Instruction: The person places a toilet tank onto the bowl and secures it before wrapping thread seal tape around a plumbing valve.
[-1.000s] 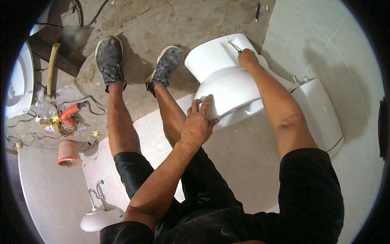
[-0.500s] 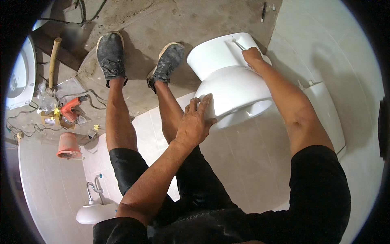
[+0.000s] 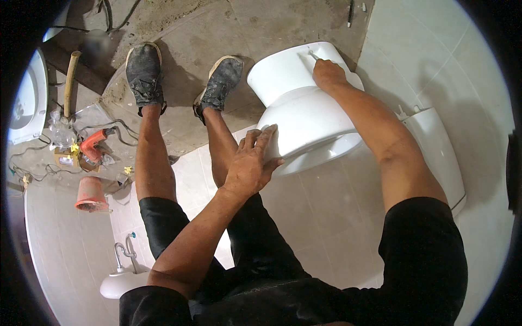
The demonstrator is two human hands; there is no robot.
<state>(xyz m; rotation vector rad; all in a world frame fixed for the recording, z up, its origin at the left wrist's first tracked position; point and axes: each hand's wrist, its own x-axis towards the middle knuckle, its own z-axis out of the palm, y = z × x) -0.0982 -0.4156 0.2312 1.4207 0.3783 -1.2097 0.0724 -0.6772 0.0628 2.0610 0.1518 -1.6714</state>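
A white ceramic toilet bowl (image 3: 310, 117) lies tipped over on the floor, its base pointing away from me and its rim toward me. My right hand (image 3: 330, 75) is closed around a slim metal wrench-like tool (image 3: 312, 54). The tool's tip is at a small recess in the side of the toilet base; the fist hides the rest. My left hand (image 3: 251, 162) rests against the left side of the bowl near the rim, fingers stretched out and holding nothing.
At right, a white cistern (image 3: 437, 152) stands by the tiled wall. On the left are a hammer (image 3: 70, 81), an orange power drill (image 3: 93, 144) with cables, a reddish bucket (image 3: 91, 194), a toilet seat (image 3: 30, 100) and a small washbasin (image 3: 122, 283). A pen-like stick (image 3: 350, 13) lies far off.
My right hand has shifted left and slightly down, and its wrist has turned, covering more of the tool. My left hand remains against the bowl. The view has shifted slightly.
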